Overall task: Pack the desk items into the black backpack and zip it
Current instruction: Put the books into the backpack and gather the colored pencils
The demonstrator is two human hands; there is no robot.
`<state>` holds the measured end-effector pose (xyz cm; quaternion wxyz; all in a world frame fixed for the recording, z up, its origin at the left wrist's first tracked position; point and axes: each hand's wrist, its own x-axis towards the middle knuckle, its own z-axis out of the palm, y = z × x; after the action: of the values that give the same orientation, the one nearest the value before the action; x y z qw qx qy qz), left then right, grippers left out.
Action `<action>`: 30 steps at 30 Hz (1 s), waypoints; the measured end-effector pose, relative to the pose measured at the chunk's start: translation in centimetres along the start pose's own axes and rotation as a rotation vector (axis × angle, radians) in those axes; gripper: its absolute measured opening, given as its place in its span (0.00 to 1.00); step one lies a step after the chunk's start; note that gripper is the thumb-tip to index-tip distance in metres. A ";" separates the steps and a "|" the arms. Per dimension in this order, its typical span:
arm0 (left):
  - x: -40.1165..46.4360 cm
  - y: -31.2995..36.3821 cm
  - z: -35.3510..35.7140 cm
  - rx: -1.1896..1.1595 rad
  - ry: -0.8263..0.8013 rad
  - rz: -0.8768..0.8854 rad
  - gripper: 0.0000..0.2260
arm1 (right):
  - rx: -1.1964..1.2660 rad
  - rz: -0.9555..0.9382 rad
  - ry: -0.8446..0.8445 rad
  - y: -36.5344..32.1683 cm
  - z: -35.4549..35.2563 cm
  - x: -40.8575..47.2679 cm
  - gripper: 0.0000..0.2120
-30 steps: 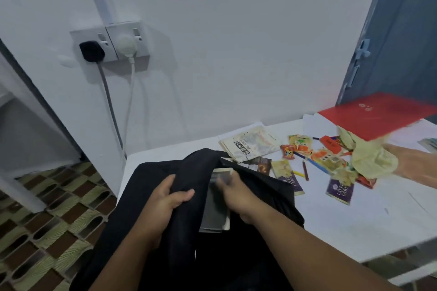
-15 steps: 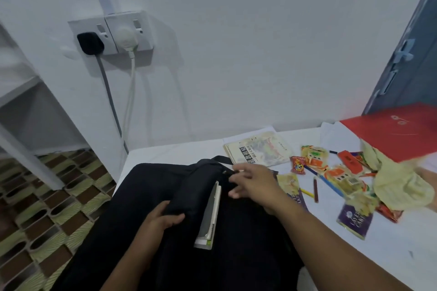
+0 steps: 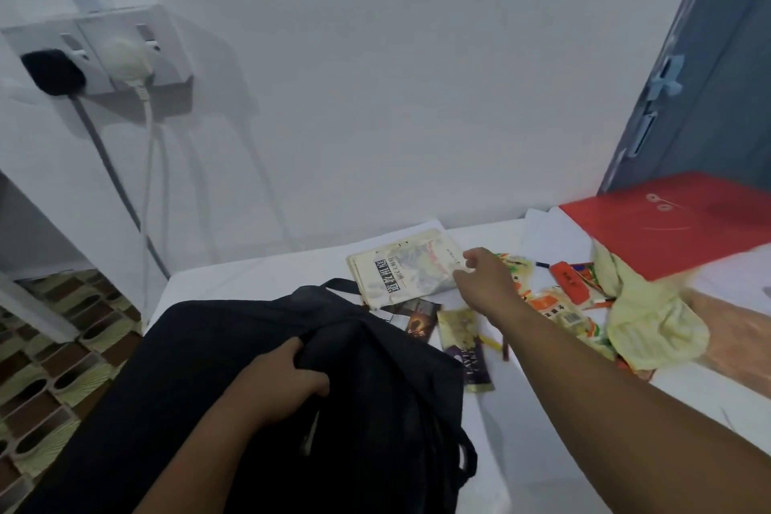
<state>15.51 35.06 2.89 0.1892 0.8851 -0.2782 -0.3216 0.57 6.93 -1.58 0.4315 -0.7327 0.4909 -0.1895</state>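
Observation:
The black backpack [image 3: 233, 380] lies at the white desk's left end. My left hand [image 3: 283, 380] grips a fold of its fabric at the opening. A thin pale edge of an item [image 3: 309, 436] shows inside the opening. My right hand [image 3: 484, 280] reaches out over the desk, fingers loosely curled and holding nothing, at the right edge of a worn booklet [image 3: 400, 267] with printed characters. Snack packets [image 3: 559, 309], a dark card [image 3: 417, 319], a purple sachet [image 3: 469, 351] and pencils lie scattered just beyond.
Another person's hand [image 3: 734, 330] at the right holds a red envelope [image 3: 676, 225] and a pale yellow cloth [image 3: 651, 325] above the desk [image 3: 258, 271]. Wall sockets with two plugs [image 3: 104, 54] and hanging cables are at left. A grey door [image 3: 709, 75] stands at right. Patterned floor lies left.
The pale item has sunk into the backpack. My right hand left the bag and moved right to the booklet. My left hand shifted its grip along the opening.

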 end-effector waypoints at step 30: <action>1.5 -3.0 -0.1 -0.598 0.103 -0.050 0.12 | 0.603 0.475 -0.328 -2.2 2.3 6.5 0.08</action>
<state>17.64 36.45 0.76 0.4472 0.8118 -0.1395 -0.3486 6.27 2.52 -2.03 0.7309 -0.4604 0.4936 -0.1006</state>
